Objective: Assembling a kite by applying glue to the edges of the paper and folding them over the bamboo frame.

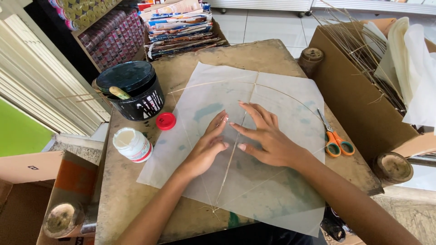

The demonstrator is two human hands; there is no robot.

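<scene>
Both forearms come in from the near edge and meet over the middle of a translucent paper sheet [254, 136] that lies flat on the wooden worktop [131, 195], turned like a diamond with one corner toward the person. Left hand [206, 147] and right hand [263, 136] rest palm-down on the sheet, fingers spread and pressed flat — neither pinches or holds anything.

Between the two hands runs a thin straight stick [234, 154], its long axis heading from the near corner away to the far corner; it passes right under the gap between the fingertips, so it lies just inside each hand, the left hand on one side, the right on the other. The right hand's fingers reach across to it and seem the closer of the two, though the left fingertips are almost touching it as well. A second, bowed stick [213, 85] arcs across the sheet beyond the fingertips.

Left of the left hand stand a white jar [133, 144], its red lid [165, 121] lying apart from it, and a black tub [131, 90] with a brush handle poking out. Right of the right hand, orange-handled scissors [335, 138] rest at the paper's edge — well apart from the fingers.
</scene>
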